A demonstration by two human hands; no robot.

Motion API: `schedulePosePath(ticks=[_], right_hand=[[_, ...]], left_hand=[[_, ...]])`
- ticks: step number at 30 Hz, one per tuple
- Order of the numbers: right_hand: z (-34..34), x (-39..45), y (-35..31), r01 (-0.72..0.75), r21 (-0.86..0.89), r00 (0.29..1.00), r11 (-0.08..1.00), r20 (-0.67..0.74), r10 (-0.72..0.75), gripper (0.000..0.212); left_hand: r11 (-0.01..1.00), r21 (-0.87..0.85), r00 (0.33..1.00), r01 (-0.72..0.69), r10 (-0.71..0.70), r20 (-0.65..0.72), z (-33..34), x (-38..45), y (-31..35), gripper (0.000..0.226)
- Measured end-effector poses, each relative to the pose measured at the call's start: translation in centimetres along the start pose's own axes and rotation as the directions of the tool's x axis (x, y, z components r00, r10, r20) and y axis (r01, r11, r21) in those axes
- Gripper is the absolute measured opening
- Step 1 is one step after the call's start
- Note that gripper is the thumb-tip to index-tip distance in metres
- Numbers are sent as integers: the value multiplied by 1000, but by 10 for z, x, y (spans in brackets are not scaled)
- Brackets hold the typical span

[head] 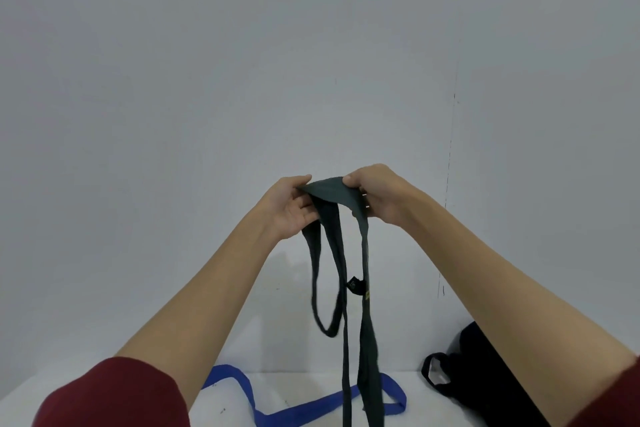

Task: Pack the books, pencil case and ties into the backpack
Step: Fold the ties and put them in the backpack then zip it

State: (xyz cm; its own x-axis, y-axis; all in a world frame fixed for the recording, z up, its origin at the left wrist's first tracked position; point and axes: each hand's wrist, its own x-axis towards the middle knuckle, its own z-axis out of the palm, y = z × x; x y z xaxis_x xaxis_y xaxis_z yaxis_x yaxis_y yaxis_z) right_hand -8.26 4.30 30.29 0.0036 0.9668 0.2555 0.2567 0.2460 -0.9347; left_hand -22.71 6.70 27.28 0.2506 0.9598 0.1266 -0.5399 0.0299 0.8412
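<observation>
So I'm holding the dark tie (332, 198) up in front of me with both hands right now. Going left to right: my left hand (289, 206) is pinching the left edge of the wide end, thumb on top and fingers curled underneath, with one loop of the tie drooping out below it. My right hand (375, 194) is pinching the opposite edge the same way, so the wide bit is stretching flat between the two hands, both about equally near it. The rest of the tie is hanging straight down from there, long axis pretty much vertical, tails trailing off the bottom of the view over the white surface (284, 291). A blue tie (311, 406) is lying in a loose loop on the surface right under the dangling tails, not picked up yet. The black backpack (485, 378) is sitting down and to the right, so it's on my right hand's side. I'm guessing the dark tie needs folding up shorter before it's going in, since it's dangling so long. Can't see the books or pencil case anywhere
</observation>
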Motion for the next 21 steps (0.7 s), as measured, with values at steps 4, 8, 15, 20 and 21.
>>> schedulePosePath(ticks=[4, 8, 15, 20, 21], right_hand=[[-2, -3, 12, 11, -43, 999, 999, 49, -9, 8], [-3, -7, 24, 15, -90, 992, 996, 123, -4, 10], [-14, -15, 55, 50, -264, 892, 963, 446, 76, 37], [-12, -15, 90, 1, -282, 799, 959, 577, 169, 32], [-10, -14, 95, -10, -287, 799, 958, 574, 180, 34]], left_hand=[[998, -15, 997, -54, 53, -53, -5, 4, 7, 9], [997, 21, 996, -68, 70, -57, -10, 5, 12, 21], [994, 70, 996, -87, 89, -28, -12, 0, 23, 22], [995, 40, 995, -92, 93, -24, -13, -4, 27, 21], [995, 45, 996, -90, 91, -19, -13, -4, 28, 21]])
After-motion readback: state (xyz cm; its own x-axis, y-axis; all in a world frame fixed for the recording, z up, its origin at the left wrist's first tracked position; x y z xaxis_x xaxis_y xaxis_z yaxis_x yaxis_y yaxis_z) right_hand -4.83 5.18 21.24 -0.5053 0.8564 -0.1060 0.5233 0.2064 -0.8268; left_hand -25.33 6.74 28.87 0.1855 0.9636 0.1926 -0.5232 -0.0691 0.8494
